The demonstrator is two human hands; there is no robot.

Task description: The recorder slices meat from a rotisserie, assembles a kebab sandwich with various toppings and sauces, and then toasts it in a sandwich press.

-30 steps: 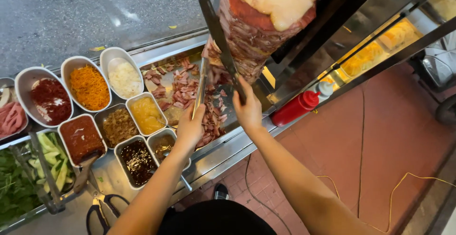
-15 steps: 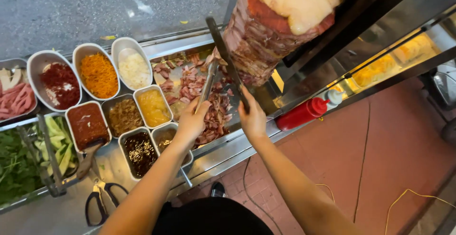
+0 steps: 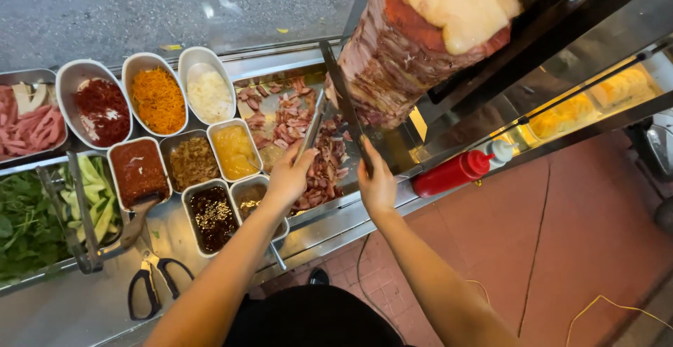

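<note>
Right hand (image 3: 377, 184) grips the handle of a long knife (image 3: 341, 105), blade laid against the meat cone (image 3: 413, 45). Left hand (image 3: 287, 179) closes on a metal tool (image 3: 310, 126) (type unclear) over the tray of shaved meat (image 3: 298, 140), left of the cone.

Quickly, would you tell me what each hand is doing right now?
Left hand: closed on tongs.
Right hand: closed on knife.

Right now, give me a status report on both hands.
Left hand gripping tongs over sliced meat. Right hand holding long knife against meat spit. Red sauce bottle lying nearby.
</note>
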